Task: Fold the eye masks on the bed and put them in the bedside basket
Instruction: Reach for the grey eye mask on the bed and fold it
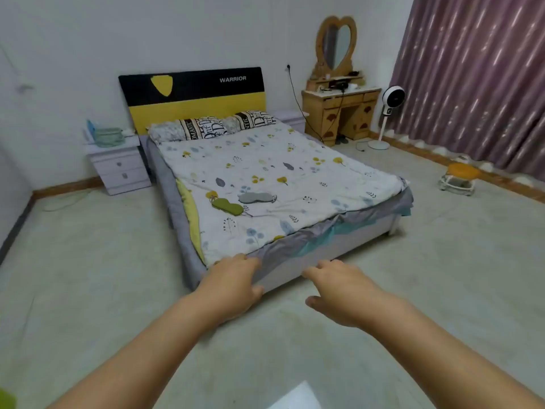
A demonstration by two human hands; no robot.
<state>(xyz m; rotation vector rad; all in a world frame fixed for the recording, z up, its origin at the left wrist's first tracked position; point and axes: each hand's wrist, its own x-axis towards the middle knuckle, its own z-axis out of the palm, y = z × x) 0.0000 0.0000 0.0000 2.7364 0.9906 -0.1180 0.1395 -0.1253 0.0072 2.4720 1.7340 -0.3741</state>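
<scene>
While both arms reach forward from the bottom of the view, the left hand (233,283) and the right hand (339,290) hover side by side in front of the foot of the bed (295,270), palms down, fingers loosely spread and holding nothing. The left hand overlaps the near corner of the bed in the view; whether it touches the cover cannot be told. The right hand hangs over the floor (442,276) at about 3 o'clock from the left one.

On the white leaf-patterned quilt (265,160), toward the foot end, lie two eye masks, flat and unfolded. The green eye mask (227,206) sits at about 12 o'clock from the left hand, well apart from it. The grey eye mask (256,198) lies just beside it at about 2 o'clock, the two near each other but not clearly touching.

A pale green basket (109,137) stands on the white bedside cabinet (119,169), at about 10 o'clock from the masks, beside the black and yellow headboard (194,95). Two patterned pillows (212,126) rest against that headboard. At roughly 1 o'clock stands a wooden dressing table (342,110) with a heart-shaped mirror (336,45), a white standing fan (389,113) to its right, and a purple curtain (477,84) beyond.
</scene>
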